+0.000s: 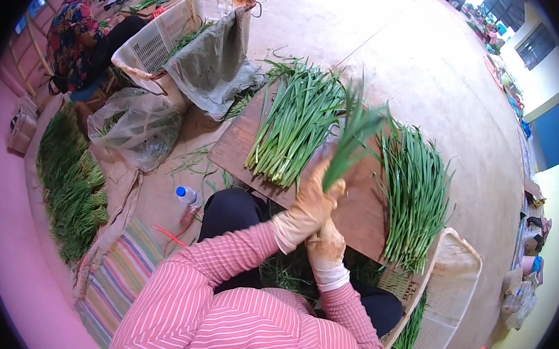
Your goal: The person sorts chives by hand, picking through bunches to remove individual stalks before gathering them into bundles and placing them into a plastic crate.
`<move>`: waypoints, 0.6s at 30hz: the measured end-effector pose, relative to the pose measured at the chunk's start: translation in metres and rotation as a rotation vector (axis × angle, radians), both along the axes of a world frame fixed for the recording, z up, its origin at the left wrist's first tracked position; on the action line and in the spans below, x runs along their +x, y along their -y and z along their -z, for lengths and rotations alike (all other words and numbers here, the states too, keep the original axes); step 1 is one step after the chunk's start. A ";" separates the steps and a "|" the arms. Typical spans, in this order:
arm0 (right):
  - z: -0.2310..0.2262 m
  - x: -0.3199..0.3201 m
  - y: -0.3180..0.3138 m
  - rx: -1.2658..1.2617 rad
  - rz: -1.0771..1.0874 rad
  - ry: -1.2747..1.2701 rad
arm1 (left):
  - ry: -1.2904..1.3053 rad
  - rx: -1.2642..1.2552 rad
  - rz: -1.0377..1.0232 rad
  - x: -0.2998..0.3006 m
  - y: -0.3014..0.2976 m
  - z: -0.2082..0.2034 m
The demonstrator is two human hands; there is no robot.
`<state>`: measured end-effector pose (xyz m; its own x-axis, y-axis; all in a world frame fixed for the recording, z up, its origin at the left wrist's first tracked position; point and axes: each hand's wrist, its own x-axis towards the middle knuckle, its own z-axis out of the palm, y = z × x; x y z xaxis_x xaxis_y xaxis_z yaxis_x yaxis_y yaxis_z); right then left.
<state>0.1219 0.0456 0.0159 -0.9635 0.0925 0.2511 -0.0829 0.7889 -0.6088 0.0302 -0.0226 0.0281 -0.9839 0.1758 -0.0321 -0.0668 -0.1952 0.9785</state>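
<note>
Above gripping left fingers, leafy bunch is sticking up, probably light, bendy; best holding low. Right hand hiding fingers: cannot tell.

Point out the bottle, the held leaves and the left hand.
Bottle [190, 196]: head view, on its clear body.
Held leaves [348, 151]: head view, middle of the bunch.
Left hand [314, 204]: head view, middle of the gloved hand.
</note>
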 end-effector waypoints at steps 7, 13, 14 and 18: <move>-0.033 -0.024 -0.004 -0.118 -0.058 -0.084 | -0.098 -0.237 -0.183 -0.124 0.133 -0.050; 0.003 -0.022 -0.015 -0.143 0.031 0.102 | -0.107 -0.879 -0.276 -0.207 0.202 0.102; 0.010 -0.024 -0.022 -0.092 0.036 0.091 | -0.077 -1.030 -0.234 -0.208 0.181 0.105; 0.019 -0.034 -0.032 -0.033 0.032 0.067 | -0.059 -1.135 -0.152 -0.191 0.145 0.088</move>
<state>0.0883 0.0771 -0.0029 -0.9744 0.1310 0.1829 -0.0162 0.7701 -0.6377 -0.1612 -0.1677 -0.0600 -0.9977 -0.0460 -0.0488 -0.0661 0.7997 0.5968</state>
